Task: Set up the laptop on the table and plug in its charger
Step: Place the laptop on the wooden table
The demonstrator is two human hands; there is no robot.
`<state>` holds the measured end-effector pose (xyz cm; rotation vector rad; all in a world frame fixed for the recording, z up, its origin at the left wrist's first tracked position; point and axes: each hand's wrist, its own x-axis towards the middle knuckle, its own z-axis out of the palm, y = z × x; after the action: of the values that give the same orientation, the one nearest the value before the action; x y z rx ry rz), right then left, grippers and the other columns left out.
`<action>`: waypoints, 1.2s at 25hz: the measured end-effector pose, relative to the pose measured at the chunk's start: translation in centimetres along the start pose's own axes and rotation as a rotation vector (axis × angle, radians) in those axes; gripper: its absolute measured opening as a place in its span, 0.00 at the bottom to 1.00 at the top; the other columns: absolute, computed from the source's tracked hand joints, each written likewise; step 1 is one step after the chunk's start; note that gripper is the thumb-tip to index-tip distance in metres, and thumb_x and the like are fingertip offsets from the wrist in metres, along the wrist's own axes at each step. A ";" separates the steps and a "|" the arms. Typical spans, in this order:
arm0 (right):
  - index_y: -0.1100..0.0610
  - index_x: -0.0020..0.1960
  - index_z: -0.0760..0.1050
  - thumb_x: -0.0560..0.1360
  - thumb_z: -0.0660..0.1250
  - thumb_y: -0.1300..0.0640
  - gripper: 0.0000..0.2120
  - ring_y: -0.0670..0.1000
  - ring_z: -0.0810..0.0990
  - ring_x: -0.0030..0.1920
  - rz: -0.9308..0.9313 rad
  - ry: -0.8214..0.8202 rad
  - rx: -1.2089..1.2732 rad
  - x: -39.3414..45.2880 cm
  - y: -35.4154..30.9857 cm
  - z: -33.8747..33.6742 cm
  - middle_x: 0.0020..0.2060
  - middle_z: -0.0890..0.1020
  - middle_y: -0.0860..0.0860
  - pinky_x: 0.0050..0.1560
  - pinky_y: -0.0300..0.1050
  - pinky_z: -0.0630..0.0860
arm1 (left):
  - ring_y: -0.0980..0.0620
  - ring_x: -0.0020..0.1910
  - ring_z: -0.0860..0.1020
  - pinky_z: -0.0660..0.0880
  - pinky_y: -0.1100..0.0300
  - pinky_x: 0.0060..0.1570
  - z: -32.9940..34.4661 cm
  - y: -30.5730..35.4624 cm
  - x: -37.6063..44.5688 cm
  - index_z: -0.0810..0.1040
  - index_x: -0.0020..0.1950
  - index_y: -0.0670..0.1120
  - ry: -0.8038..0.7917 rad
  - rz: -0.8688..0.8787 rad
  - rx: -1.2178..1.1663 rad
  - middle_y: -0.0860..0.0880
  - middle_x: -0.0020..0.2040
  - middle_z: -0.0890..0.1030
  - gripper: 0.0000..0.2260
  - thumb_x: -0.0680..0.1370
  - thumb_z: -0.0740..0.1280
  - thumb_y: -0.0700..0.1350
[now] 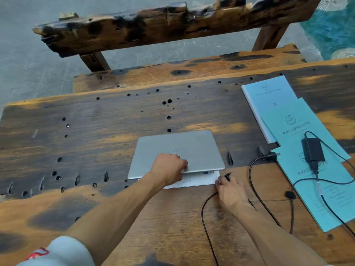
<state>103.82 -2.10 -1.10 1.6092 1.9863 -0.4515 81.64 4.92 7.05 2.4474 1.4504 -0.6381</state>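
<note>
A silver laptop (192,148) lies on the dark wooden table (96,131), its lid raised a little at the front. My left hand (169,167) grips the lid's front edge, fingers curled under it. Just right of the laptop's front right corner, my right hand (230,192) holds the charger's small black plug (228,176). The black cable (206,223) runs from that hand toward me. The charger's black power brick (313,149) rests on teal booklets at the right, and its wall plug (270,156) lies on the table beside them.
Teal booklets (299,120) and a white-edged book (269,93) lie at the right, with cable loops (255,189) over them and the table. A rough wooden bench (172,27) stands beyond the table's far edge. Grey floor lies behind.
</note>
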 end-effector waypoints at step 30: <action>0.54 0.59 0.77 0.76 0.57 0.59 0.15 0.55 0.78 0.57 0.059 0.010 0.157 1.9 -0.3 -1.6 0.58 0.78 0.52 0.51 0.46 0.73 | 0.44 0.52 0.77 0.69 0.53 0.51 -9.4 -8.4 5.8 0.79 0.58 0.46 0.552 -0.154 -0.040 0.47 0.53 0.81 0.10 0.82 0.62 0.47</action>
<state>102.96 0.23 -0.93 1.7631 1.9463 -0.5905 79.07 17.24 12.80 2.6185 1.8290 0.0625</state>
